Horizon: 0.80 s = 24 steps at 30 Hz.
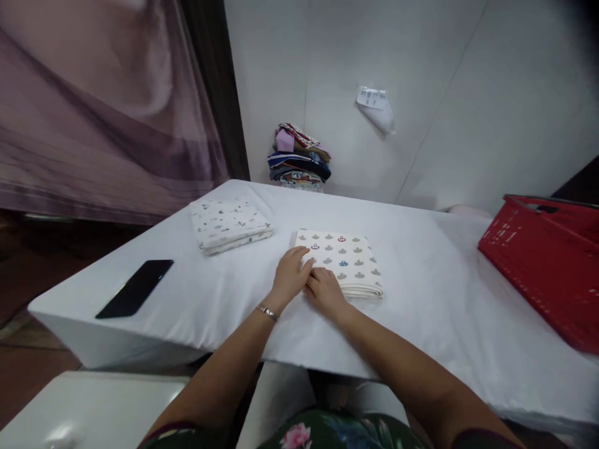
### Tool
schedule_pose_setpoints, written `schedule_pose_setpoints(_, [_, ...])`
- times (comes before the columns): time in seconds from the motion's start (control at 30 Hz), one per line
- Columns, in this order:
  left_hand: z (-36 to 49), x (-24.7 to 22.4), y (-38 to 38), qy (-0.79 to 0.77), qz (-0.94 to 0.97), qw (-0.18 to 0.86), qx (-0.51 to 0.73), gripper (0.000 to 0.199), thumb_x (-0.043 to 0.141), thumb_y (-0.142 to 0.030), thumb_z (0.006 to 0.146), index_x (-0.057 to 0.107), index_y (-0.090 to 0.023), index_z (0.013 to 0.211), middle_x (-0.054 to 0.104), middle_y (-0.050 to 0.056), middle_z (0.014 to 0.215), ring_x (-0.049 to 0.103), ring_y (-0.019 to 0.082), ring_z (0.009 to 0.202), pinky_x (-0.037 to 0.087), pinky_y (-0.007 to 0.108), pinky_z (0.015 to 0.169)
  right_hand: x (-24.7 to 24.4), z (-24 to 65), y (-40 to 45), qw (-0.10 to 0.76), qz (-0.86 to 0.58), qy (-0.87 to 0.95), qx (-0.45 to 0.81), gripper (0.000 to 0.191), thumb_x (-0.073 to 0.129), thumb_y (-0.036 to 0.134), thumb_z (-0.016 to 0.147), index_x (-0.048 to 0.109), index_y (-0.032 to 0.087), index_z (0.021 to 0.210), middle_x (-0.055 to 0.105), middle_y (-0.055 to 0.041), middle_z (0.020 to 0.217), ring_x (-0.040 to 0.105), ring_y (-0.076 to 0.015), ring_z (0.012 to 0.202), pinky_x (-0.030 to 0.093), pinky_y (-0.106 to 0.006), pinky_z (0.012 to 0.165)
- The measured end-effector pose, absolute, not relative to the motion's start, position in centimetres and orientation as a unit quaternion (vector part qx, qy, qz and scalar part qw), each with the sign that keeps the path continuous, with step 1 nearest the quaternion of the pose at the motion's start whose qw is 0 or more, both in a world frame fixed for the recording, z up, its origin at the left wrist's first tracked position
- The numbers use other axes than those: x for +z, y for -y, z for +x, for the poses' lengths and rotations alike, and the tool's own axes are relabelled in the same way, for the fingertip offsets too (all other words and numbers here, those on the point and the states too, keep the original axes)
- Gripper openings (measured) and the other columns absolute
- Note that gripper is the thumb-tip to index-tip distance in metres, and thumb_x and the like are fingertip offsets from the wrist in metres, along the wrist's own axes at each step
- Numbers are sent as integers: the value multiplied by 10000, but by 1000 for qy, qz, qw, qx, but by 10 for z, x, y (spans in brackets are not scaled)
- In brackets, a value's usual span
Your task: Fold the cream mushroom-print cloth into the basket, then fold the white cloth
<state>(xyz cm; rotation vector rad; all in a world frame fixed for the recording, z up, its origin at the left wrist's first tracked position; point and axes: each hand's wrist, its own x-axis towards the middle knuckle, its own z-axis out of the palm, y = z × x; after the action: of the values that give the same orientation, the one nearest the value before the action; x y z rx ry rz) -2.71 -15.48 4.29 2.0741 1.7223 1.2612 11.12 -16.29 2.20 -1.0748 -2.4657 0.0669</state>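
Nearest the camera, both forearms reach out over the near edge of the white table (421, 293). The left hand (291, 273) lies flat, fingers together and stretched forward, its fingertips on the near left corner of the folded patterned cloth (341, 262). A thin bracelet (267, 311) circles that wrist. The right hand (325, 291) rests just beside it, touching it, fingers curled loosely on the cloth's near edge; neither hand grips the fabric, both press down on it.

The folded patterned cloth sits flat, roughly at the table's middle, cream with rows of small grey shapes and a few coloured ones. Its near edge shows stacked layers. To its right lies a wide stretch of bare tabletop, open as far as the red basket (543, 262), which stands tilted at the table's right edge. Left of the cloth and well apart, a black phone (135, 287) lies close to the near left edge. Left and slightly farther than the cloth, a second folded cloth (230, 224) lies with a narrow gap between them.

Beyond the cloth, at the far edge against the wall, stands a pile of folded clothes (299, 156).
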Motion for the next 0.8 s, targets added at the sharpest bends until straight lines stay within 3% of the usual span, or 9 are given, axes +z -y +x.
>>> schedule_pose_setpoints(0.2, [-22, 7, 139, -599, 725, 76, 331, 359, 424, -298, 872, 548, -172, 1185, 458, 112, 1367, 334, 243, 1312, 297, 453, 1064, 38, 156, 154, 263, -320, 908, 62, 275, 454, 229, 887, 559, 211, 1141, 592, -81, 1142, 505, -188, 1086, 376, -361, 941])
schedule_pose_setpoints(0.3, [-26, 1, 141, -607, 730, 77, 305, 387, 401, -310, 885, 513, -182, 1233, 407, 106, 1410, 289, 234, 1339, 276, 451, 1072, 39, 193, 127, 282, -414, 865, 24, 322, 411, 288, 906, 557, 197, 1178, 533, -117, 1269, 421, -229, 1224, 320, -430, 1008])
schedule_pose_setpoints(0.4, [-26, 4, 144, -615, 730, 89, 284, 407, 386, -321, 894, 489, -184, 1263, 371, 94, 1436, 261, 231, 1352, 257, 459, 1077, 28, 223, 99, 215, -539, 814, 24, 435, 444, 390, 890, 511, 153, 1249, 407, -164, 1387, 295, -297, 1320, 284, -519, 1016])
schedule_pose_setpoints(0.47, [-26, 6, 145, -617, 730, 93, 279, 409, 391, -324, 895, 480, -197, 1273, 356, 82, 1446, 253, 231, 1355, 247, 470, 1078, 16, 234, 88, 185, -571, 799, 45, 476, 451, 420, 886, 488, 147, 1274, 373, -170, 1409, 276, -304, 1332, 317, -519, 998])
schedule_pose_setpoints(0.6, [-27, 4, 142, -612, 726, 115, 293, 410, 421, -321, 880, 496, -197, 1263, 362, 85, 1442, 255, 241, 1355, 241, 480, 1081, -1, 239, 83, 205, -571, 793, 60, 484, 461, 418, 887, 473, 167, 1300, 343, -157, 1432, 251, -312, 1344, 357, -514, 987])
schedule_pose_setpoints(0.8, [-33, 14, 121, -646, 639, 195, 370, 401, 529, -346, 804, 574, -191, 1171, 439, 101, 1386, 363, 233, 1300, 295, 386, 1075, -6, 239, 84, 255, -557, 781, 122, 517, 489, 413, 866, 482, 145, 1308, 309, -151, 1450, 199, -321, 1359, 311, -526, 1036])
